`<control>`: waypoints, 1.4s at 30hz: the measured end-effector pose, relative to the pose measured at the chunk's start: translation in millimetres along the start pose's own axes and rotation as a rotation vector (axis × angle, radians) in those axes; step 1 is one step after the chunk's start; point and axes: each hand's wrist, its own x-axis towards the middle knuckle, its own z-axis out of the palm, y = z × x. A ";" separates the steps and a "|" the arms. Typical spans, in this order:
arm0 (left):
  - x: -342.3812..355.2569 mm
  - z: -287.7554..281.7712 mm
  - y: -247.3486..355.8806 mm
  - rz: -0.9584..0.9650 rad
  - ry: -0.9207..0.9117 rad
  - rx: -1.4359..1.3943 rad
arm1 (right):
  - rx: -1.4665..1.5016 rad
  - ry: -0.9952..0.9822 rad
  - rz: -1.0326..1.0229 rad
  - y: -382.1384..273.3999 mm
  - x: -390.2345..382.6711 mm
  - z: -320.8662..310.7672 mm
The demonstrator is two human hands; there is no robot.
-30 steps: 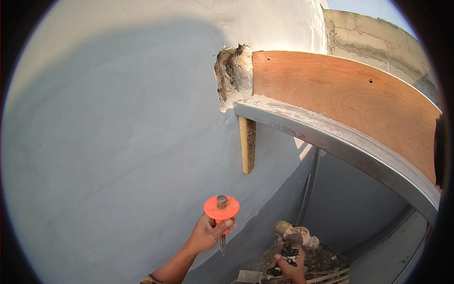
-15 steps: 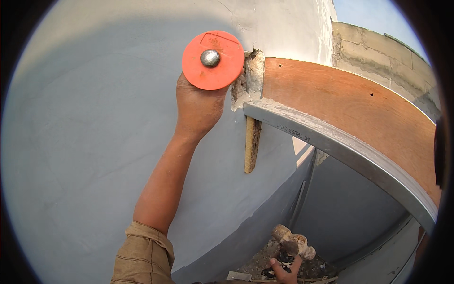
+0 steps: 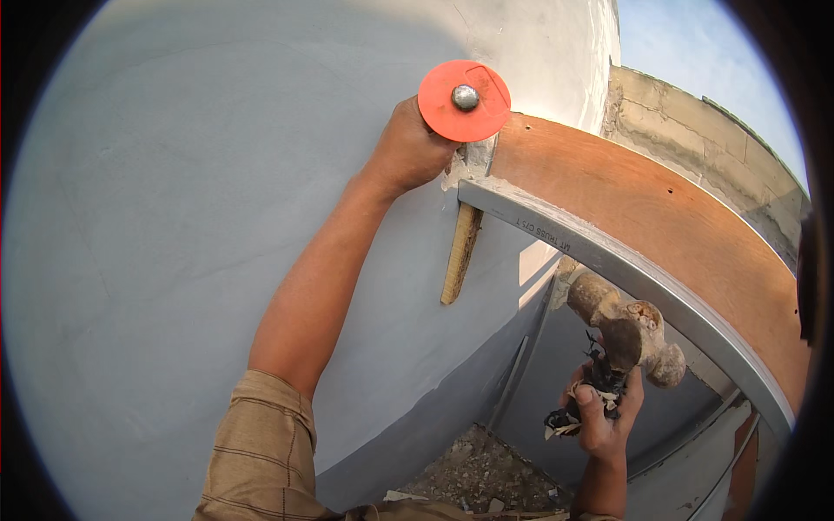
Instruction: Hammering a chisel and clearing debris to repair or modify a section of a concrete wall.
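Head view, read as a clock face: our left hand [image 3: 413, 149], just short of 12 o'clock, is curled round the chisel [image 3: 466, 97] beneath its round orange guard [image 3: 438, 106]; most of the fingers are hidden. Our right hand [image 3: 603, 415], at 4 o'clock, is wrapped round the black, ragged handle [image 3: 599, 379] of a hammer [image 3: 622, 342], thumb across the front.

A second ago the chisel was low, toward 6 o'clock, with its tip showing. Now it is up at the recess [image 3: 479, 156] in the wall [image 3: 217, 226], a little past 12, and the guard has slid farther right than half a second ago, covering most of that hollow. The hammer has risen from 5 o'clock toward 4. For the work, we judge this as lining up: both tools are nearer the recess, though the hammer is well apart from the chisel's steel head. The tip is hidden, so we cannot tell whether it touches masonry.

Farther out, a metal channel [image 3: 638, 271] runs from the recess toward 4 o'clock, a wooden wedge [image 3: 461, 253] hanging below its near end. An orange-brown board [image 3: 647, 189] curves along above it, and rubble [image 3: 478, 469] lies near 6.
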 end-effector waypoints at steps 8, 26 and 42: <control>12.0 -8.5 0.4 -0.022 -0.027 0.000 | -0.425 -0.008 -0.413 -87.7 130.8 -2.0; 25.3 -11.1 6.7 0.241 -0.112 0.065 | -0.747 -0.385 -0.415 -127.6 176.7 56.3; 24.7 -4.5 4.7 0.099 -0.099 0.041 | -0.779 -0.192 -0.308 -100.5 180.5 32.8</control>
